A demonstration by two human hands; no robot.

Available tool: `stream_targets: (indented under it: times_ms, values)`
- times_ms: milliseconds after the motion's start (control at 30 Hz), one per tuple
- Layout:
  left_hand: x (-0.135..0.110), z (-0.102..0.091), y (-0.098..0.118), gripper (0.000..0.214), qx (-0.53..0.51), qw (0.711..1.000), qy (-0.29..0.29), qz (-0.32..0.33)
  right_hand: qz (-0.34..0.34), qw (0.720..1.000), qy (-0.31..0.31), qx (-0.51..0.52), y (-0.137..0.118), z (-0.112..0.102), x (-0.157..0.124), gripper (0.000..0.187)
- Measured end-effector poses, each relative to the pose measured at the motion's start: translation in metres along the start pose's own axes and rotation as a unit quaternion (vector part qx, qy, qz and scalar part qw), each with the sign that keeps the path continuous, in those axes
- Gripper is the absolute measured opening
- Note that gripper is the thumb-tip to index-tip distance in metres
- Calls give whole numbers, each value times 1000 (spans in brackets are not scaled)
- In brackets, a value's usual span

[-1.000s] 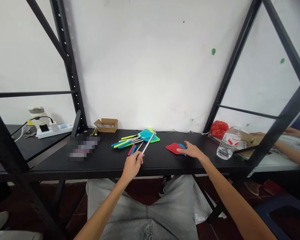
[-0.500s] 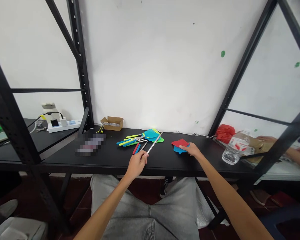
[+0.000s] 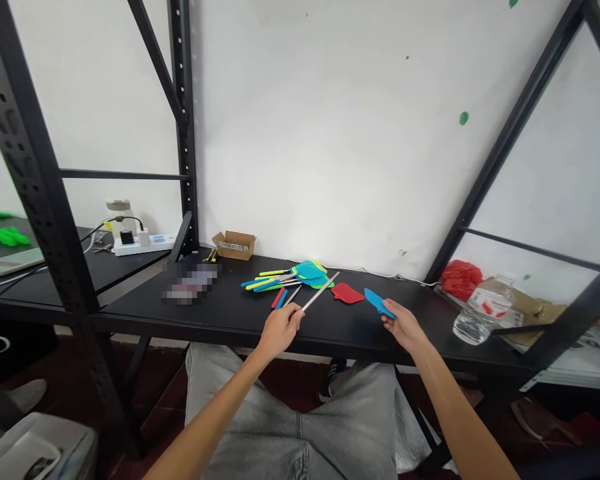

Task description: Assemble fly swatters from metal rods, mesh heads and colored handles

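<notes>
My left hand (image 3: 281, 328) is closed around a thin silver metal rod (image 3: 321, 291) that slants up to the right above the black table. Between the thumb and fingers of my right hand (image 3: 404, 325) is a flat blue fly swatter head (image 3: 377, 301), raised off the tabletop. A red fly swatter head (image 3: 347, 293) lies on the table between my hands. Beyond my left hand lie a red handle (image 3: 279, 297), a blue handle (image 3: 282, 299) and another thin rod (image 3: 293, 294). Behind them is a pile of several fly swatters (image 3: 307, 272) with blue and yellow-green heads and handles.
A small open cardboard box (image 3: 235, 245) stands at the back left, near a blurred item (image 3: 191, 284). At right are a water bottle (image 3: 485, 310) and a red plastic bag (image 3: 461, 280). Black shelf posts (image 3: 184, 133) frame the table (image 3: 220, 310); a power strip (image 3: 145, 245) lies at left.
My right hand has lifted the blue swatter head and drawn it right and nearer; the red head now lies alone on the table. My left hand still holds the rod. The view has shifted slightly.
</notes>
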State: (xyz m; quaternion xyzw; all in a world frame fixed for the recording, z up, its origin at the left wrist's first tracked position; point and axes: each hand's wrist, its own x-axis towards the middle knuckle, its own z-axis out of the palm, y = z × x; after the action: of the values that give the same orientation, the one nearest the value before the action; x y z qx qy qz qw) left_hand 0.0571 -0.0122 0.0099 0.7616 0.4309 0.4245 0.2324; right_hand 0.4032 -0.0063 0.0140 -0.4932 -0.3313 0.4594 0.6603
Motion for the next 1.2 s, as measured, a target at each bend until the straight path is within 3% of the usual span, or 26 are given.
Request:
stream_targets:
  times_ms: [133,333,467,767,1200]
  values:
    - [0,0,1,24,20,1000,-11,3,-21,993,12,117,9,21,18,35]
    - [0,3,0,24,64,998,-20,1,-26,988,51,141,24,72,40,40]
    - [0,5,-1,26,94,995,-25,1,-12,983,57,172,29,91,44,39]
    - [0,4,3,27,128,991,-35,-4,-39,978,13,207,35,86,41,41]
    - [-3,3,2,27,152,988,-37,-4,-59,989,37,129,39,92,40,49]
